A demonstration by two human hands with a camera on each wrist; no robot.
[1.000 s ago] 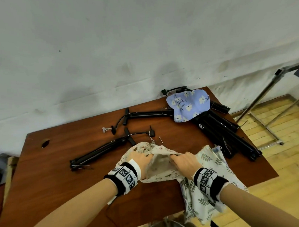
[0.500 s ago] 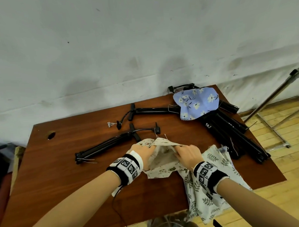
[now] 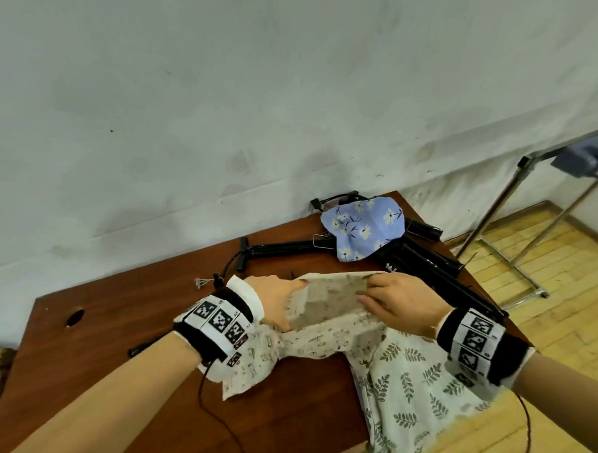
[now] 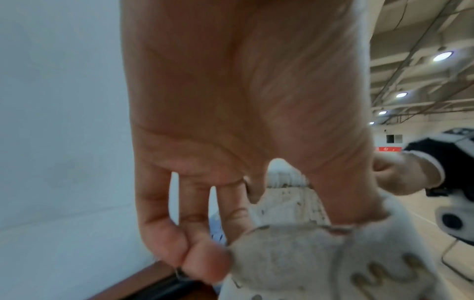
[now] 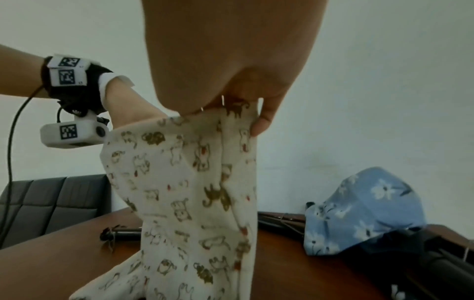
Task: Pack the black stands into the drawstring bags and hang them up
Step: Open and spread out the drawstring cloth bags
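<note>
A cream drawstring bag with small animal prints (image 3: 332, 303) (image 5: 195, 182) hangs above the table with its mouth stretched wide. My left hand (image 3: 280, 302) (image 4: 282, 239) pinches the mouth's left rim. My right hand (image 3: 396, 300) (image 5: 241, 109) pinches the right rim. Under my right wrist lies a white leaf-print bag (image 3: 407, 386). A blue flowered bag (image 3: 362, 227) (image 5: 359, 211) sits on a heap of black stands (image 3: 426, 265) at the far right. One black stand (image 3: 281, 249) lies near the wall. Another black stand (image 3: 148, 346) pokes out below my left wrist, mostly hidden.
The brown table (image 3: 99, 324) has a cable hole (image 3: 73, 316) at its left. A metal rack (image 3: 516, 223) stands on the wooden floor to the right. A white wall runs behind the table. Dark padded seats (image 5: 51, 203) show in the right wrist view.
Both hands have lifted the cream bag off the table and pulled its mouth wider apart. The bag now covers most of the near black stand.
</note>
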